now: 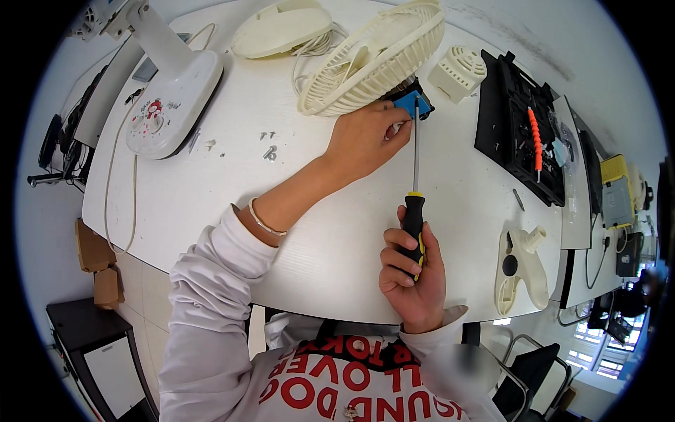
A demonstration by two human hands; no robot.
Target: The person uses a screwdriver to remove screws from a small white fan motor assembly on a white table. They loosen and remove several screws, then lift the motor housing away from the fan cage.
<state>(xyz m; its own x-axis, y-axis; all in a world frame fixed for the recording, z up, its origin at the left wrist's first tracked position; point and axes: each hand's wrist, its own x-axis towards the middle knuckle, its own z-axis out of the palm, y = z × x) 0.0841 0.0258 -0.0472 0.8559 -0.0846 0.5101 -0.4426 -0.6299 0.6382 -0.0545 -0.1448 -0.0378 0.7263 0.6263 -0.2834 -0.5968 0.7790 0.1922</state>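
Note:
My right hand [415, 274] is wrapped round the black-and-yellow handle of a screwdriver [415, 165]. Its long shaft points away from me, and the tip meets the blue part of a dark fan motor [411, 105]. Against the motor's near left side, my left hand [369, 137] is closed, fingers curled and thumb beside the shaft; its far fingers are partly hidden. The motor is at the back of a cream fan head with a ribbed grille [373, 60], which lies tilted on the white table [316, 260]. A cream vented motor cover [458, 72] sits just right of the motor.
A cream round base [283, 29] with coiled cord lies at the far side. Leftward stands a white fan stand [176, 98]; loose screws [269, 153] lie nearby. On the right are a black toolbox [524, 126] with an orange-red shaft [535, 141] and a cream neck piece [522, 271].

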